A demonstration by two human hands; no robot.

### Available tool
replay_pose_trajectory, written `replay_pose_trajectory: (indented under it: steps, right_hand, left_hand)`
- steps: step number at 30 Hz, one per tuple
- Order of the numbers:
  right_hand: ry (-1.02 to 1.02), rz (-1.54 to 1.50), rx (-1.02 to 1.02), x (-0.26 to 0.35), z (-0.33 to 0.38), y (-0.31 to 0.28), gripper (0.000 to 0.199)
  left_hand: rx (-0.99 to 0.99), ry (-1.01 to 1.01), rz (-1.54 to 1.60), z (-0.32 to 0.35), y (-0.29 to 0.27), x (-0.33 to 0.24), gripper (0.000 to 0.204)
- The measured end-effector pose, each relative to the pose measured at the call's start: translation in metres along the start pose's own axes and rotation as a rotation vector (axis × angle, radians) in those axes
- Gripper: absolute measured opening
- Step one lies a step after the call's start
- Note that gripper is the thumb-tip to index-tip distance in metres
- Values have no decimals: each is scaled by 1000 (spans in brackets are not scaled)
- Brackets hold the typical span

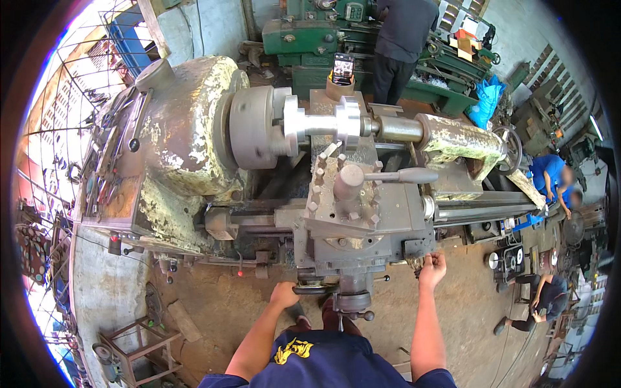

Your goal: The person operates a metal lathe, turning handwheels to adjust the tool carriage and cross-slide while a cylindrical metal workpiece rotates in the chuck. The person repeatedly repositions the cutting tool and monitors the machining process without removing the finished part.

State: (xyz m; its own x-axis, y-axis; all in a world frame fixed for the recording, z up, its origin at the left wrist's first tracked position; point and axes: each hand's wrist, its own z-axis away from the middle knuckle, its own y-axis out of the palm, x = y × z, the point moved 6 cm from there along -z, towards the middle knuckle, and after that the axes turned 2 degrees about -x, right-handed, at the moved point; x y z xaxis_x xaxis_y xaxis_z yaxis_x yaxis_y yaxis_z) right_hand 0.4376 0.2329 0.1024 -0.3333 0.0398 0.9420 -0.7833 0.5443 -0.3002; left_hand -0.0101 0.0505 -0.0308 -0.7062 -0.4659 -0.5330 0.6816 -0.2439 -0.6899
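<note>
My left hand (284,295) is closed on the dark handwheel (315,290) at the front of a large metal lathe. My right hand (432,270) has its fingers pinched together just below the right end of the carriage (414,242); what they hold is hidden. Between and beyond the hands stands the square tool post (343,200) with its clamping lever (404,175). A cutting tool (330,151) points from it toward a shiny spool-shaped metal workpiece (321,124). The workpiece sits between the chuck (253,127) and the tailstock (453,139).
Loose hand tools lie on the headstock (184,123). A phone (342,68) leans behind the workpiece. One person (404,39) stands by a green machine (304,45); others (550,174) work at the right. A metal-framed stool (139,349) stands at lower left.
</note>
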Motion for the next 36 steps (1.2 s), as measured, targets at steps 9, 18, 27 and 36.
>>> replay_pose_trajectory:
  steps: [9, 18, 27, 36]
  right_hand:
    - [283, -342, -16, -22, 1, -7, 7]
    - [100, 153, 24, 0, -2, 1, 6]
    - [-83, 465, 31, 33, 5, 11, 13]
    - [-18, 466, 75, 30, 1, 11, 15]
  left_hand:
    - [7, -4, -27, -1, 5, 6, 27]
    - [-4, -40, 12, 1, 4, 4, 28]
    - [54, -90, -26, 1, 2, 1, 35]
    - [67, -49, -73, -3, 9, 4, 36]
